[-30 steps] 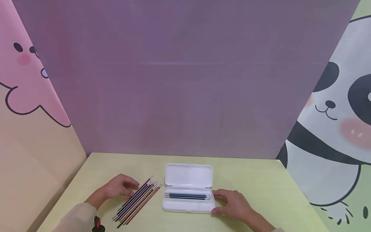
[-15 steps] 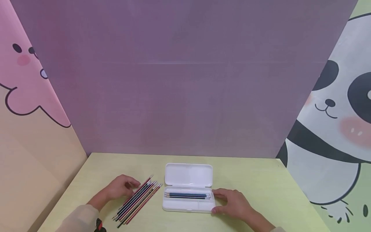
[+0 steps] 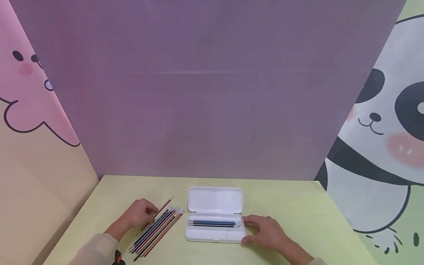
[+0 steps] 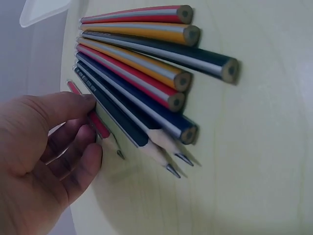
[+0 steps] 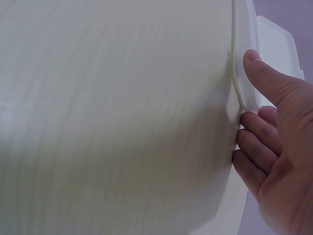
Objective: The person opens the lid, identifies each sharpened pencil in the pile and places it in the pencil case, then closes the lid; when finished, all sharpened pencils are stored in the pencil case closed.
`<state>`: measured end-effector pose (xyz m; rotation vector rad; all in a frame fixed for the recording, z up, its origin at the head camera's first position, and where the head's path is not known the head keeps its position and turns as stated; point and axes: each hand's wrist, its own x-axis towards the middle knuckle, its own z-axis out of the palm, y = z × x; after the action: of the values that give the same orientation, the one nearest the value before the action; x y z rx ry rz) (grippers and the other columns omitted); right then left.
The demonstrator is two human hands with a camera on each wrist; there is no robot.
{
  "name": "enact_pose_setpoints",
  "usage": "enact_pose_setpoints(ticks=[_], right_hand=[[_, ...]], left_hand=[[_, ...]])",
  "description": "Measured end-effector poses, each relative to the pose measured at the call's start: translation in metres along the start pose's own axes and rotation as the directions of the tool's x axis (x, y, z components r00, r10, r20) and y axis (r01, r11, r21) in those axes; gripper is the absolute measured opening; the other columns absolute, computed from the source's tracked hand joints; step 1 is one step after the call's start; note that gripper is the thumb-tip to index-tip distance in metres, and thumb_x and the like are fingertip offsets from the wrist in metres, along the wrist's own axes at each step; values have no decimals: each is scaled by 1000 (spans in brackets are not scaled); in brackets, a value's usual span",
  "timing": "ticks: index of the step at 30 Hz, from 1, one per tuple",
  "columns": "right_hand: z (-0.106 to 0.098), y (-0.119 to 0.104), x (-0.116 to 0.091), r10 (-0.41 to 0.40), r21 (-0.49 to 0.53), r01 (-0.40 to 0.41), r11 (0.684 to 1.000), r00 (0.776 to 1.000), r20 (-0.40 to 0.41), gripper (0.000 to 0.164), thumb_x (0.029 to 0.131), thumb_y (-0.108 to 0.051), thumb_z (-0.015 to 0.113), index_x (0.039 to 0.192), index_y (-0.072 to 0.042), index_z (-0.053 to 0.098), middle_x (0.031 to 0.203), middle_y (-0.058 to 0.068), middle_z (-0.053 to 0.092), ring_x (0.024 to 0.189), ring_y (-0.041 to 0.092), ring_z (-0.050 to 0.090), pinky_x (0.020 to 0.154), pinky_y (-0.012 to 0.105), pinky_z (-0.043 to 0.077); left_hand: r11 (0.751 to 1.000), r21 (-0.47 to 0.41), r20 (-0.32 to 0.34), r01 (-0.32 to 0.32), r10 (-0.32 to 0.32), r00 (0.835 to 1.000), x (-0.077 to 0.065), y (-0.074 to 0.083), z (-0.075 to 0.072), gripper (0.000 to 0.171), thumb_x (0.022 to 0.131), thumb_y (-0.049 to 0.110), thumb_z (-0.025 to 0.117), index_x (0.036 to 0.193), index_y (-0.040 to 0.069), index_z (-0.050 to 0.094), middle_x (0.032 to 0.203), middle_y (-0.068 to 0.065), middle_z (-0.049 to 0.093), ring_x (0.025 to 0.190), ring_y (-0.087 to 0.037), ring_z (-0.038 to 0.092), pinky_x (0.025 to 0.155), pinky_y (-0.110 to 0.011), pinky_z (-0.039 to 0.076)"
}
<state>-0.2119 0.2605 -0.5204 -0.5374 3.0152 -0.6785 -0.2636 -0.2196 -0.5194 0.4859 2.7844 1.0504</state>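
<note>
While the right hand is resting against the right end of the open white pencil case, thumb on the rim and fingers curled against the end wall in a steadying grip, the left hand is separating one red pencil from the row of pencils lying on the yellow-green table. Compared with half a second and a second ago, when that red pencil was lying flush with the others, it is now angling away from the row at its far end, with a clear gap opening between it and its neighbour; the right hand and the case are not shifting. In the left wrist view the thumb and fingers are pinching this red pencil just behind its sharpened tip, so the left grip is closing on it, though it is apparently still lying on the table. Judgement: one pencil is being singled out for lifting, and since three dark blue pencils are already lying in the long upper compartment of the case, beside the open lid, a further transfer seems to be starting, with most of the row still outside. Writing: a dark pencil next to the pinched one is carrying small printed characters, too blurred to read; no brand or label is showing on the case.
</note>
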Motion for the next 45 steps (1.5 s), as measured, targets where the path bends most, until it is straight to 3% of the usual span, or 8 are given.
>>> enact_pose_setpoints(ticks=[7, 12, 17, 25, 38, 45], right_hand=[[2, 1, 0, 2, 4, -2, 1000, 1000, 8, 76, 66, -61, 88, 130, -23, 70, 119, -10, 76, 119, 29, 68, 99, 53, 48], [2, 1, -1, 5, 9, -5, 1000, 1000, 7, 75, 66, -60, 88, 129, -24, 70, 119, -11, 76, 119, 28, 68, 100, 53, 47], [1, 0, -3, 19, 25, -19, 999, 1000, 4, 74, 65, -59, 89, 129, -24, 71, 117, -11, 76, 120, 28, 68, 101, 54, 46], [0, -1, -3, 7, 20, -7, 1000, 1000, -6, 74, 66, -59, 88, 129, -24, 71, 116, -12, 76, 119, 27, 68, 101, 54, 47], [-2, -3, -2, -5, 7, 6, 1000, 1000, -7, 74, 68, -60, 87, 130, -23, 70, 117, -13, 76, 119, 26, 68, 100, 53, 47], [0, -2, 0, -6, 2, 6, 1000, 1000, 5, 75, 69, -61, 87, 131, -23, 69, 118, -12, 76, 119, 25, 68, 101, 53, 46]], left_hand=[[1000, -21, -17, 0, 0, 1000, -4, -4, -1, 17, 83, 1, 74, 99, 0, 78, 87, -2, 73, 75, -13, 61, 68, -31, 53], [999, -55, -19, 1, -2, 1000, -5, -5, -3, 18, 85, 1, 72, 102, 1, 78, 85, -1, 71, 72, -16, 59, 62, -29, 51], [997, -70, -32, -19, 17, 999, -3, 5, -7, 17, 88, 0, 70, 103, 1, 77, 81, 0, 67, 66, -15, 56, 54, -28, 49], [994, -56, -38, -98, 96, 995, 13, 36, -8, 16, 92, 4, 71, 106, 3, 77, 88, 2, 69, 75, -14, 58, 63, -26, 50], [985, -123, 71, -121, 131, 989, 53, 108, 30, 18, 90, 5, 76, 106, 12, 81, 95, 2, 73, 81, -15, 59, 69, -26, 53], [975, -161, 128, -155, 176, 976, 72, 131, 62, 17, 89, 4, 77, 101, 14, 82, 92, 1, 75, 80, -12, 62, 73, -26, 54]])
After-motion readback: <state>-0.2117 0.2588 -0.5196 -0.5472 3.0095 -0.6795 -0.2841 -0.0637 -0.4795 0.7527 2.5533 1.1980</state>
